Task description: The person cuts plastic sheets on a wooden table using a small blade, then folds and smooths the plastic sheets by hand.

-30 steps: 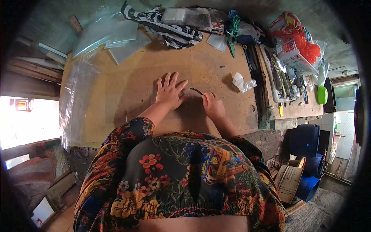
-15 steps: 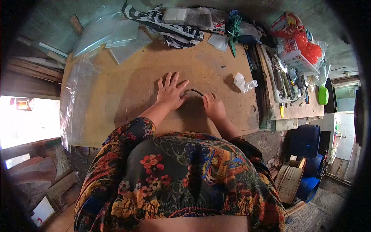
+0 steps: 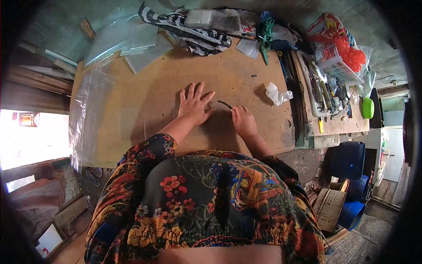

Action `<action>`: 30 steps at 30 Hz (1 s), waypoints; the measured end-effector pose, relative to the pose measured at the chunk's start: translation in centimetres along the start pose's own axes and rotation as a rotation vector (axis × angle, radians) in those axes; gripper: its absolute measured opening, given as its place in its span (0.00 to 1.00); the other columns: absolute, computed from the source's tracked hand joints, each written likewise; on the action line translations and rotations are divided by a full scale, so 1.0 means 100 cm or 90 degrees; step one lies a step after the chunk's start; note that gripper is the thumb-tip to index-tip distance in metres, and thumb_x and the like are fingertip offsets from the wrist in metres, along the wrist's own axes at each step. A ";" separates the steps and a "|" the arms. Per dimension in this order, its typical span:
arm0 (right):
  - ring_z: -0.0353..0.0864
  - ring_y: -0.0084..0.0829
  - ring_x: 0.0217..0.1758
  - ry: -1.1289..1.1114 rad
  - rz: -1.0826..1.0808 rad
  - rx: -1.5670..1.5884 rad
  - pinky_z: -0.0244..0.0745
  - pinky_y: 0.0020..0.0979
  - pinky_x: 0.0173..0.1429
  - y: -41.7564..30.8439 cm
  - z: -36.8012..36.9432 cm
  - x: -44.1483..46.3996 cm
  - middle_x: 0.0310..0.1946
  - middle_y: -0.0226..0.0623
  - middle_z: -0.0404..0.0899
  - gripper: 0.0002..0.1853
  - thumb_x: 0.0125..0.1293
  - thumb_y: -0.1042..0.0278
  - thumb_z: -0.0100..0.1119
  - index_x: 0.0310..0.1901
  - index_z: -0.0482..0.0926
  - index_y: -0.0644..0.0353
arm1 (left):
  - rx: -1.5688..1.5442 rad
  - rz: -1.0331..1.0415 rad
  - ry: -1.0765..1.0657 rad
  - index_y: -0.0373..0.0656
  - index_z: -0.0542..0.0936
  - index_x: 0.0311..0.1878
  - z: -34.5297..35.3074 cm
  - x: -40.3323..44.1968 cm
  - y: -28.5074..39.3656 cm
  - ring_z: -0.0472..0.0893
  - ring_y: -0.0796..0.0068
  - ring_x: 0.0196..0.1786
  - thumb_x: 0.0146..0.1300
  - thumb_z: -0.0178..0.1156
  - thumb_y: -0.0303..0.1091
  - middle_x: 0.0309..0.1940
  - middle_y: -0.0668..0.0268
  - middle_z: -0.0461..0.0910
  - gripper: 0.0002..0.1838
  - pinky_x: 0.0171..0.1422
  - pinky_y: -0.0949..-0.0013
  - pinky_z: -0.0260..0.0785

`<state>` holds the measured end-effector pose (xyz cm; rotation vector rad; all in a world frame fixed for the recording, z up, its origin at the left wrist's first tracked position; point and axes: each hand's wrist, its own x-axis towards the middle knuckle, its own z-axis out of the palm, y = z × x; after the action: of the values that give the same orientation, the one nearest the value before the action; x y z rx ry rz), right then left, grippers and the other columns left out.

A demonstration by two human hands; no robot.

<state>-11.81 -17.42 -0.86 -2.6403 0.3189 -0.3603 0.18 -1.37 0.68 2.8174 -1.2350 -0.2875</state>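
Note:
My left hand (image 3: 192, 105) lies flat with its fingers spread on the wooden tabletop (image 3: 259, 136), where a faint, clear sheet (image 3: 132, 110) seems to lie beneath and beside it. To its right, my right hand (image 3: 244, 121) is closed around one end of a thin, dark, slightly curved stick-like tool (image 3: 224, 104). The tool's free end points up and left toward my left thumb, with a small gap between them. Its exact kind cannot be made out, and my right fingers hide its near end.
Clear plastic sheets (image 3: 147, 50) cover the board's far left corner. A crumpled white tissue (image 3: 278, 94) and a small dark piece (image 3: 254, 75) lie to the right. Striped cloth (image 3: 204, 39) lines the back. Tools fill a tray (image 3: 317, 105) beside a basket (image 3: 340, 68).
Both hands stay in nearly the same place. The right hand and the dark tool have shifted only very slightly.

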 end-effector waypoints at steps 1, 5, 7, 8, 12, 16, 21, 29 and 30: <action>0.75 0.48 0.30 0.070 -0.037 0.029 0.73 0.41 0.35 0.001 -0.001 0.000 0.29 0.47 0.75 0.07 0.62 0.67 0.50 0.34 0.73 0.61 | 0.001 0.000 0.001 0.64 0.56 0.66 -0.001 0.000 0.000 0.41 0.58 0.71 0.59 0.47 0.57 0.69 0.63 0.42 0.31 0.69 0.46 0.35; 0.77 0.37 0.25 0.128 0.255 0.267 0.72 0.33 0.32 0.014 0.000 -0.008 0.26 0.44 0.75 0.07 0.63 0.69 0.49 0.33 0.73 0.64 | 0.026 0.004 -0.009 0.64 0.53 0.67 -0.001 -0.001 0.000 0.42 0.57 0.70 0.61 0.43 0.57 0.69 0.63 0.40 0.31 0.69 0.45 0.37; 0.77 0.30 0.26 0.180 0.317 0.401 0.72 0.29 0.32 0.019 -0.010 -0.016 0.25 0.39 0.76 0.07 0.64 0.69 0.48 0.34 0.72 0.63 | 0.024 0.011 -0.003 0.63 0.53 0.67 0.001 -0.001 -0.001 0.42 0.56 0.70 0.61 0.42 0.57 0.69 0.63 0.40 0.31 0.69 0.45 0.36; 0.77 0.23 0.26 0.231 0.378 0.535 0.73 0.25 0.32 0.022 -0.015 -0.021 0.25 0.35 0.76 0.07 0.66 0.70 0.47 0.35 0.71 0.63 | 0.016 0.011 0.001 0.63 0.53 0.67 0.002 0.000 -0.001 0.41 0.56 0.70 0.61 0.42 0.57 0.69 0.62 0.40 0.31 0.69 0.44 0.36; 0.75 0.23 0.26 0.291 0.383 0.384 0.71 0.24 0.32 0.043 -0.019 -0.052 0.25 0.34 0.74 0.06 0.66 0.71 0.46 0.35 0.71 0.63 | -0.025 0.016 0.080 0.63 0.52 0.67 0.021 0.001 -0.006 0.41 0.56 0.71 0.61 0.43 0.57 0.69 0.61 0.40 0.31 0.68 0.44 0.35; 0.68 0.22 0.25 0.391 0.274 0.412 0.68 0.24 0.31 0.058 0.001 -0.076 0.25 0.33 0.68 0.07 0.66 0.75 0.42 0.39 0.72 0.62 | 0.028 0.048 0.161 0.61 0.56 0.66 0.003 -0.008 -0.002 0.39 0.59 0.72 0.61 0.41 0.57 0.69 0.63 0.40 0.30 0.69 0.44 0.33; 0.71 0.28 0.27 0.335 0.147 0.083 0.68 0.28 0.34 0.045 -0.012 -0.072 0.26 0.37 0.69 0.08 0.64 0.76 0.44 0.41 0.73 0.62 | 0.066 0.160 0.035 0.54 0.67 0.60 -0.010 -0.009 0.004 0.41 0.60 0.71 0.61 0.42 0.55 0.69 0.62 0.45 0.27 0.68 0.42 0.33; 0.72 0.40 0.34 0.363 0.137 0.062 0.69 0.34 0.38 0.040 -0.011 -0.071 0.31 0.42 0.72 0.08 0.60 0.76 0.48 0.41 0.73 0.62 | -0.061 0.143 0.179 0.42 0.68 0.54 0.025 -0.051 -0.034 0.50 0.59 0.67 0.54 0.54 0.45 0.63 0.58 0.54 0.26 0.65 0.45 0.43; 0.72 0.40 0.34 0.371 0.105 0.046 0.69 0.35 0.38 0.038 -0.012 -0.071 0.31 0.42 0.72 0.08 0.60 0.76 0.48 0.41 0.73 0.62 | -0.118 0.134 0.174 0.40 0.67 0.55 0.027 -0.065 -0.038 0.52 0.58 0.66 0.52 0.56 0.44 0.62 0.57 0.55 0.28 0.64 0.46 0.45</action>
<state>-19.45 -19.24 -3.03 -2.3663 0.6855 -1.0609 -1.91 6.06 -1.49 2.4459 -1.3472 -0.0052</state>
